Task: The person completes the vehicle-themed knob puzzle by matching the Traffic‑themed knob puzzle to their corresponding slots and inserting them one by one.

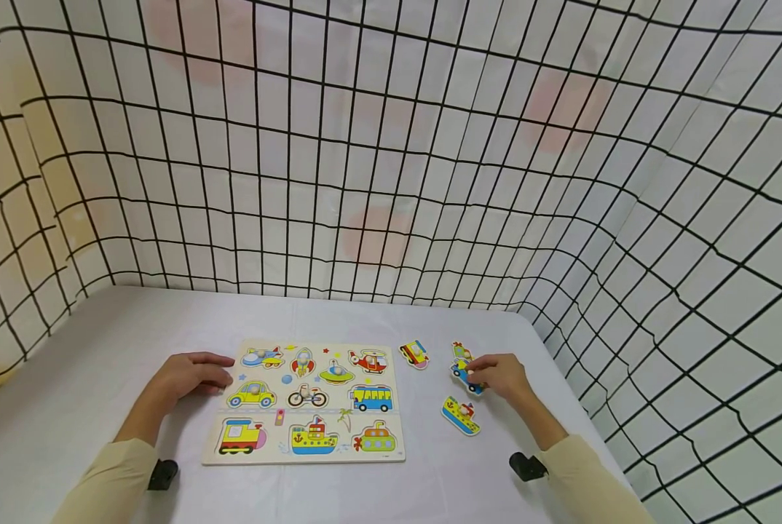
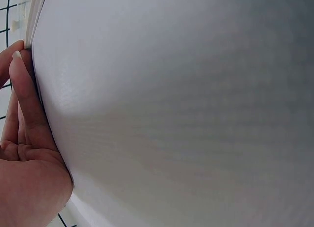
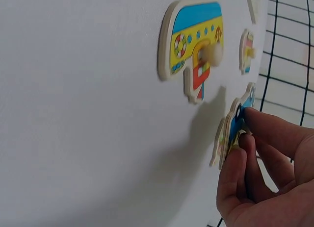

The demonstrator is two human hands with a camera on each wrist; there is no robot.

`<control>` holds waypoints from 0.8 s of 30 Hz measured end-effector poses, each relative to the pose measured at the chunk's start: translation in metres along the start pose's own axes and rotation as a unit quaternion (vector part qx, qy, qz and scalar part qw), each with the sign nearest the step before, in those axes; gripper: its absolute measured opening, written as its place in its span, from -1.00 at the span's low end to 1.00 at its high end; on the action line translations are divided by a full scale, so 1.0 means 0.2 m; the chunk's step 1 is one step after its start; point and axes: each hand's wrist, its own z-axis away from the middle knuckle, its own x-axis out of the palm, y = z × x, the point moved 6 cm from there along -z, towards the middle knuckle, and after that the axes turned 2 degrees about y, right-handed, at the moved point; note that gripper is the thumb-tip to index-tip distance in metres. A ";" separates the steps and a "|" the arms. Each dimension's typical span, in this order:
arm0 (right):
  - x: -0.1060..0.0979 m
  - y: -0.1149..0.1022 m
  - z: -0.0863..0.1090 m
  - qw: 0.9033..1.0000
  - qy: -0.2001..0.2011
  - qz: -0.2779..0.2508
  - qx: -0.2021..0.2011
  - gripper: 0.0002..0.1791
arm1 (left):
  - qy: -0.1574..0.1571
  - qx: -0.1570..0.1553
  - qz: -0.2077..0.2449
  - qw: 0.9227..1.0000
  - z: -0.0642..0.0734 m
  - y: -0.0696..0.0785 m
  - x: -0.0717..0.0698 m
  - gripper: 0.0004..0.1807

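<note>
My right hand pinches a blue bus puzzle piece between thumb and fingers. Partly under the bus in this view lies a green and orange piece with a red propeller. My left hand rests on the table with relaxed fingers, fingertips right at the left edge of the wooden puzzle board. A ship piece with a round knob lies in front of the right hand. Farther back, between board and hand, is a train piece.
The board carries vehicle pictures such as a car, a bicycle and a helicopter. All lies on a white-covered table. A black wire grid over white cloth surrounds the back and sides.
</note>
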 end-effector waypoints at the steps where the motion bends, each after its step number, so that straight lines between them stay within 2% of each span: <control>1: 0.01 -0.01 0.00 1.000 -0.003 -0.002 -0.001 -0.78 | 0.000 0.000 0.000 1.000 0.00 0.00 0.00 -0.38; 16: 0.23 -0.24 0.05 0.997 -0.039 0.039 -0.062 -0.87 | -0.002 0.000 0.000 1.000 0.01 0.01 0.00 -0.39; 24: 0.36 -0.37 0.12 0.993 -0.079 0.019 -0.082 -0.87 | -0.005 0.003 0.002 1.000 0.01 0.01 -0.01 -0.40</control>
